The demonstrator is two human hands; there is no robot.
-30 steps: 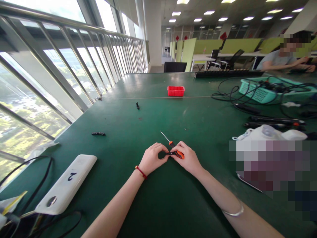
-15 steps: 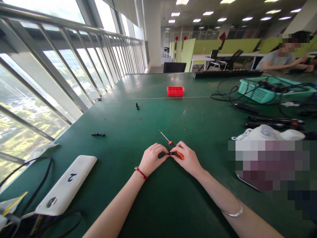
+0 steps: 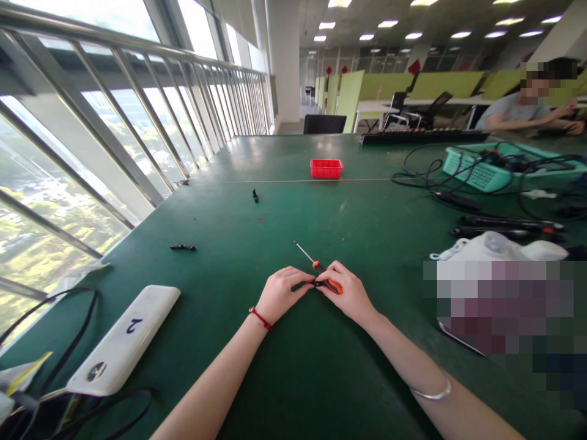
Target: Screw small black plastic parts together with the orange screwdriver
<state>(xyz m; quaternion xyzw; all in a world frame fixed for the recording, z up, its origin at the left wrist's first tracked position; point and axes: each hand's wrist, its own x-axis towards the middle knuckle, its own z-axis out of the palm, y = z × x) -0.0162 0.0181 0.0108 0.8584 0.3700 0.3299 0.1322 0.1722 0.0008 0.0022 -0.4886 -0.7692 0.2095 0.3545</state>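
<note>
My left hand (image 3: 285, 292), with a red cord bracelet at the wrist, pinches a small black part (image 3: 316, 283) between thumb and fingertips. Across from it, my right hand (image 3: 345, 289) is closed around an orange and black screwdriver (image 3: 333, 285), whose thin metal shaft points away to the upper left. The right fingertips also meet the small black part, which is mostly covered by fingers. Both hands are just above the green table (image 3: 284, 379).
Two small black pieces (image 3: 183, 247) (image 3: 255, 195) lie to the left. A red bin (image 3: 326, 168) stands farther back. At left rests a white power bank (image 3: 126, 342) near cables. A teal basket (image 3: 477, 171) with cables and a white object (image 3: 493, 247) sit right. Another person (image 3: 513, 113) sits back right.
Both hands keep nearly the same pose around the small black part and the screwdriver. The view has shifted very slightly.
</note>
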